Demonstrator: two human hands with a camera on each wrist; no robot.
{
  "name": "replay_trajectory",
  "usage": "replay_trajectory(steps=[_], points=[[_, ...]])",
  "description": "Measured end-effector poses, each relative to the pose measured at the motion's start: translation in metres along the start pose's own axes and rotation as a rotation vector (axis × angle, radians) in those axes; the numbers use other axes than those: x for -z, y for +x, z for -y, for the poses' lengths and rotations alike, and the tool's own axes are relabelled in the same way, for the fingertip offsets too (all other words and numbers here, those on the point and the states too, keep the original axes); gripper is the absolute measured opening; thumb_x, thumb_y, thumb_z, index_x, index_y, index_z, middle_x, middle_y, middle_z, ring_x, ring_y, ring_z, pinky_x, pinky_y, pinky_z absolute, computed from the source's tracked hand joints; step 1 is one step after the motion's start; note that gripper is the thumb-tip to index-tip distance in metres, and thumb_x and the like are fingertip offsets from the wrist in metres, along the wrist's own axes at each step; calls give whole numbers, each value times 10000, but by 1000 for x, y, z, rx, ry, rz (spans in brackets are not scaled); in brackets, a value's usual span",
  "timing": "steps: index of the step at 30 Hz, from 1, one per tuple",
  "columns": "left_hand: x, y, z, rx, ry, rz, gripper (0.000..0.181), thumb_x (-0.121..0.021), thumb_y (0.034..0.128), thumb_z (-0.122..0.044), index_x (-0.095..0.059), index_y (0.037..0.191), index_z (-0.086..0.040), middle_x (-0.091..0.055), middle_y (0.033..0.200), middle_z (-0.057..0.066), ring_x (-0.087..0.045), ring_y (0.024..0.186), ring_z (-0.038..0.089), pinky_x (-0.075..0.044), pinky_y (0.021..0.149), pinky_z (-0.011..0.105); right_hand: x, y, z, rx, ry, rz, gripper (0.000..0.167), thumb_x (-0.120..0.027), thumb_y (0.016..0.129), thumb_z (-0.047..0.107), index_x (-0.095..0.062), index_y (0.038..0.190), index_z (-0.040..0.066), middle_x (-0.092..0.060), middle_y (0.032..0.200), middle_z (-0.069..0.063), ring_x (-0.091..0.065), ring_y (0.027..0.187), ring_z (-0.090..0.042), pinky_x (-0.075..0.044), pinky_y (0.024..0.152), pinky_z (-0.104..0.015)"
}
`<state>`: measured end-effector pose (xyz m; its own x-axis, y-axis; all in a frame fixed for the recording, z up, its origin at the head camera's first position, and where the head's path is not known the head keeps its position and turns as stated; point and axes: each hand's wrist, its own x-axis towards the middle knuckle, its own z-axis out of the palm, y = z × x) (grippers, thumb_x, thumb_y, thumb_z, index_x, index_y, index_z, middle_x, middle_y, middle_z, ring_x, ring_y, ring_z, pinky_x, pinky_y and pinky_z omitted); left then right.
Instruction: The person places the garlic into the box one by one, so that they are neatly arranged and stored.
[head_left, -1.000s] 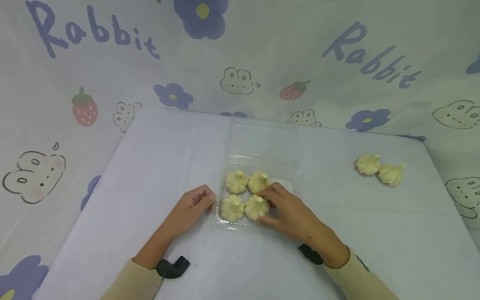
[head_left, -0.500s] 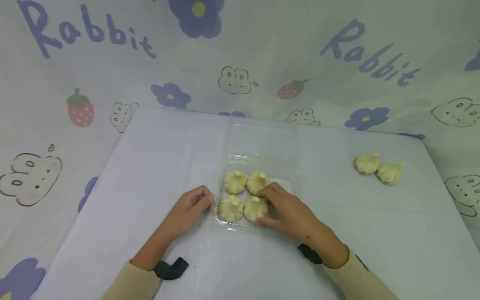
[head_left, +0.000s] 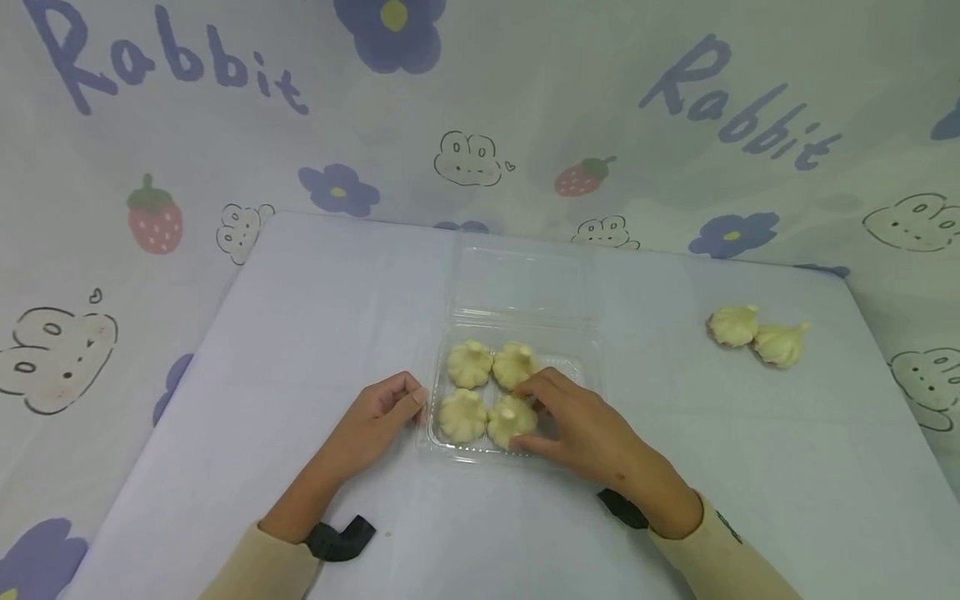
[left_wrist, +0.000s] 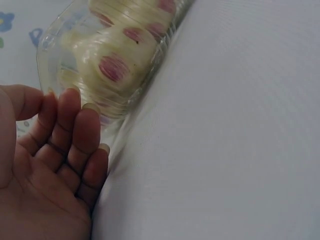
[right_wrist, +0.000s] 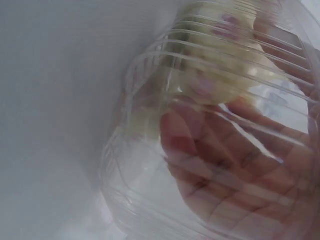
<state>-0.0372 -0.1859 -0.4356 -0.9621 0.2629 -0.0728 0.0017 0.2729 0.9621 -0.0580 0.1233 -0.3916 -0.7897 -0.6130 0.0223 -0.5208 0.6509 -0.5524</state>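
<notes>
A clear plastic clamshell box (head_left: 457, 455) lies with its lid folded back on the table. Two garlic bulbs fill the left side, a rear one (head_left: 470, 364) and a front one (head_left: 462, 416). Beside them sit another rear bulb (head_left: 513, 364) and the front right garlic bulb (head_left: 510, 419). My right hand (head_left: 581, 429) reaches into the box and holds that front right bulb between thumb and fingers; the right wrist view looks through the box wall. At the left rim, my left hand (head_left: 382, 421) pinches the box edge between thumb and fingertips.
Two more garlic bulbs lie side by side at the right of the table, one (head_left: 733, 326) touching the other (head_left: 781, 344). The transparent lid (head_left: 522, 282) extends toward the back edge. A printed cloth (head_left: 525, 100) hangs behind the white table (head_left: 322, 308).
The front right garlic bulb has tilted slightly, its stem now leaning toward me in my right hand. My left hand stays at the box rim. The head view has shifted a little.
</notes>
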Motion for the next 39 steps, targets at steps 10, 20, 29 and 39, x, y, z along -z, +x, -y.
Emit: replay_trajectory(steps=[10,20,29,39], points=[[0,-3,2,-2,-7,1,245,-539,1111,-209,-613,929,-63,-610,837,60,-543,818,240,-459,740,288,4,-4,0,4,-28,-19,596,-881,849,426,-651,1317,136,-668,1246,51,-670,1060,-108,-561,868,-356],[1,-2,5,-10,-3,-5,244,-545,1109,-211,-619,932,-60,-611,837,64,-550,823,239,-461,743,287,10,-4,-2,22,-53,-38,482,-846,899,374,-677,1268,113,-707,1206,5,-687,1039,-155,-564,846,-374],[1,0,7,-34,-18,9,242,-553,1105,-204,-618,931,-49,-606,839,81,-559,830,241,-477,754,293,8,-5,-6,22,-70,-29,351,-863,890,267,-707,1177,140,-717,1122,40,-678,1009,-139,-559,846,-362],[1,0,5,-31,-6,-1,237,-553,1104,-197,-619,921,-63,-610,834,57,-557,819,237,-473,747,289,8,-5,-4,15,-91,-26,391,-881,868,304,-702,1179,148,-713,1113,47,-671,996,-122,-558,834,-350]])
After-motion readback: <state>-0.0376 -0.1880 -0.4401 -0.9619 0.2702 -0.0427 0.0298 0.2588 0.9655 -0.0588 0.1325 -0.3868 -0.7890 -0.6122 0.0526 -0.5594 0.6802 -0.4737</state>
